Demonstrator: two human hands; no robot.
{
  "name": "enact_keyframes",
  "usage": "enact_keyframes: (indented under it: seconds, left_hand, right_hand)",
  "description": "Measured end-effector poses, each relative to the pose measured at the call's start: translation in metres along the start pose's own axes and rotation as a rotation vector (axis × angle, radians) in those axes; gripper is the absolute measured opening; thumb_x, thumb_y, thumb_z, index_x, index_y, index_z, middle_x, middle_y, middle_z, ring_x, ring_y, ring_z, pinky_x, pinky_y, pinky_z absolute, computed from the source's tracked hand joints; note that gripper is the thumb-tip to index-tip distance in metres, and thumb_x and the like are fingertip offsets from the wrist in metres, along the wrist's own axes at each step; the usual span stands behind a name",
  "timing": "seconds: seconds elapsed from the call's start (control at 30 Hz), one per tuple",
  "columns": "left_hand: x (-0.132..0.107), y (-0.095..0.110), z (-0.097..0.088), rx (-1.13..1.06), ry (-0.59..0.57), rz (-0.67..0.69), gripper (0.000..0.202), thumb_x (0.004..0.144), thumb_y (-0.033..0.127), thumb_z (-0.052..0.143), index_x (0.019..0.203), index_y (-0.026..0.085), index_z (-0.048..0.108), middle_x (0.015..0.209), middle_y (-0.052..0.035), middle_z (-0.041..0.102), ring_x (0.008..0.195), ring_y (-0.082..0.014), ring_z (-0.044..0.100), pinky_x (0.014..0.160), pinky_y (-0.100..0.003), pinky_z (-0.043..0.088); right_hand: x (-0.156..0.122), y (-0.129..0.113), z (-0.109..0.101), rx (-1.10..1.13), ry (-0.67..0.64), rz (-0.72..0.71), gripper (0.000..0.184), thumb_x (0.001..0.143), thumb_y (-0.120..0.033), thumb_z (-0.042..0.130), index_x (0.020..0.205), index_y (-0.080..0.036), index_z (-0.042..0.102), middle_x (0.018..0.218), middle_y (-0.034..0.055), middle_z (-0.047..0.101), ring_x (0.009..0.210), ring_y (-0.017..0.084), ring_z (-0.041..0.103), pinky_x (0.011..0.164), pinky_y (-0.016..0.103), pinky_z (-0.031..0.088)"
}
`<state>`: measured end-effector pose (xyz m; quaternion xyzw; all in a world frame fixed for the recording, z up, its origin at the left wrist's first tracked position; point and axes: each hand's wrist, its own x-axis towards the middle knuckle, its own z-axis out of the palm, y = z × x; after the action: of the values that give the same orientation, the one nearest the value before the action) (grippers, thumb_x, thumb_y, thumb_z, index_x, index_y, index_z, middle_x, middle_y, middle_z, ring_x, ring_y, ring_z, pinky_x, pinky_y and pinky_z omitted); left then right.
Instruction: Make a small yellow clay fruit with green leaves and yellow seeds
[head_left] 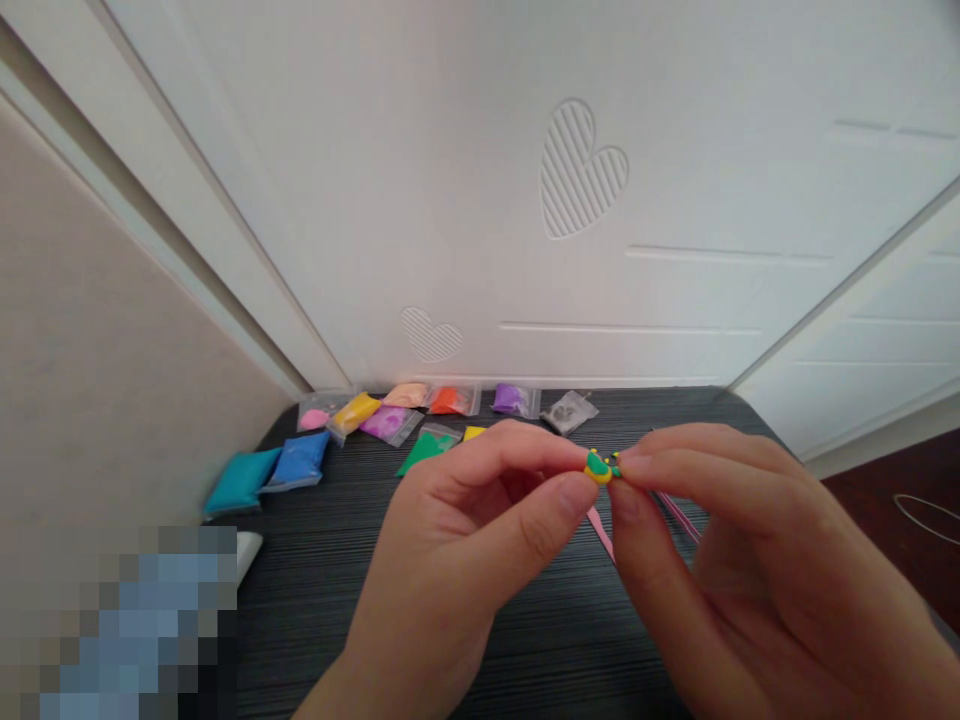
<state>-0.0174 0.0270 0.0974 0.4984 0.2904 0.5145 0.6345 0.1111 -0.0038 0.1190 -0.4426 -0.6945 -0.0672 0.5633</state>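
A tiny yellow and green clay piece (601,467) is pinched between the fingertips of both hands above the dark table (315,590). My left hand (465,540) grips it from the left with thumb and forefinger. My right hand (750,570) pinches it from the right. Thin pink tools (679,512) show under my right hand's fingers; whether that hand holds them I cannot tell.
Several small bags of coloured clay lie at the table's far edge: teal (241,480), blue (300,460), yellow (354,413), purple (513,400), orange (450,400), green (425,450). A white panelled wall with heart shapes (579,170) stands behind. A blurred patch covers the bottom left corner.
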Motion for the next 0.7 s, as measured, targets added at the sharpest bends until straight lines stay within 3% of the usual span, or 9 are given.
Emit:
enact_keyframes:
  seconds: [0.27, 0.43, 0.7]
  left_hand:
    - [0.001, 0.000, 0.001, 0.000, 0.012, 0.009, 0.008, 0.072, 0.024, 0.066, 0.078, 0.027, 0.069, 0.075, 0.0014, 0.063, 0.070, -0.0132, 0.055, 0.064, -0.024, 0.045]
    - [0.001, -0.001, 0.000, -0.020, 0.022, -0.001, 0.008, 0.071, 0.027, 0.067, 0.078, 0.028, 0.069, 0.073, 0.0020, 0.063, 0.069, -0.0126, 0.055, 0.063, -0.023, 0.046]
    - [0.002, -0.003, -0.002, -0.073, 0.025, -0.055, 0.007, 0.069, 0.028, 0.069, 0.076, 0.027, 0.070, 0.073, 0.0022, 0.064, 0.068, -0.0103, 0.054, 0.061, -0.019, 0.046]
  right_hand:
    - [-0.004, 0.002, 0.002, 0.021, -0.031, 0.018, 0.029, 0.066, -0.003, 0.062, 0.090, -0.020, 0.060, 0.078, 0.0021, 0.065, 0.071, 0.013, 0.059, 0.062, 0.026, 0.049]
    - [-0.009, 0.005, 0.002, 0.135, -0.055, 0.105, 0.031, 0.068, -0.004, 0.059, 0.093, -0.021, 0.061, 0.083, 0.0025, 0.064, 0.077, 0.016, 0.059, 0.061, 0.028, 0.049]
    - [-0.003, 0.010, -0.001, 0.245, -0.153, 0.181, 0.023, 0.071, -0.004, 0.059, 0.086, -0.022, 0.061, 0.078, -0.0008, 0.063, 0.070, 0.011, 0.059, 0.055, 0.022, 0.050]
